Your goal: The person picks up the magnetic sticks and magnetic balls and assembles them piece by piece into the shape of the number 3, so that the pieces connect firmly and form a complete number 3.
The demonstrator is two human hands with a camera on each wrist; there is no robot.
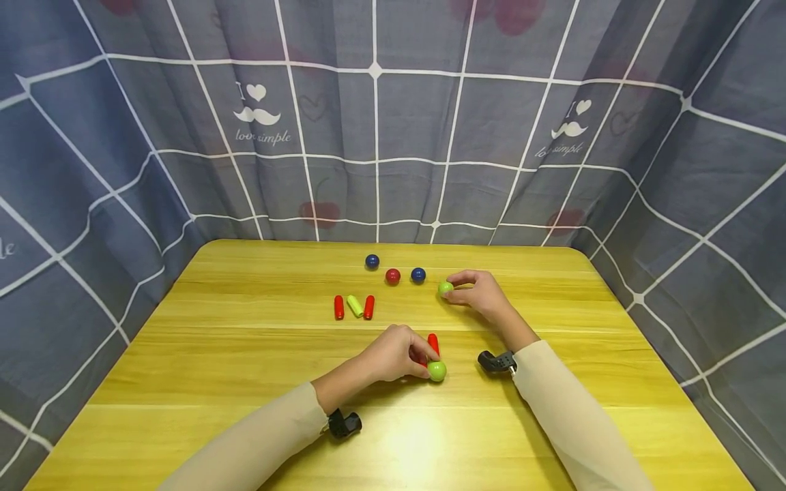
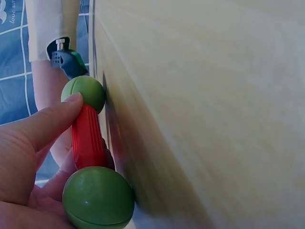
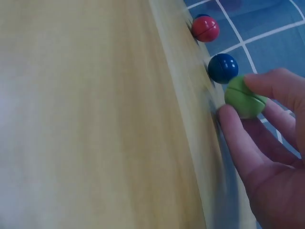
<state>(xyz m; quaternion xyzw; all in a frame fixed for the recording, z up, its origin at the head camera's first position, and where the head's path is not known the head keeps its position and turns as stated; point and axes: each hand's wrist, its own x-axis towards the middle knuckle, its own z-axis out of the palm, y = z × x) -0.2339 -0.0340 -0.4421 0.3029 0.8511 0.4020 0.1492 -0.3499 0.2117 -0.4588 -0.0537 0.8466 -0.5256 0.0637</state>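
Observation:
My left hand (image 1: 396,353) pinches a red ribbed stick (image 2: 88,136) with a green ball (image 1: 437,371) at its far end, the thumb touching that ball. At the stick's near end sits another green ball (image 2: 98,196), seen only in the left wrist view. In the head view a red stick (image 1: 433,342) also shows just beyond the left fingertips; whether it joins the ball I cannot tell. Farther back on the right, my right hand (image 1: 482,294) holds a green ball (image 3: 244,98) between thumb and fingers, close to the tabletop.
Two blue balls (image 1: 418,275) and a red ball (image 1: 393,276) lie near the back of the wooden table (image 1: 245,354). Left of centre lie two red sticks (image 1: 339,307) and a yellow-green stick (image 1: 355,306). A grey checked curtain (image 1: 344,123) surrounds the table's back and sides.

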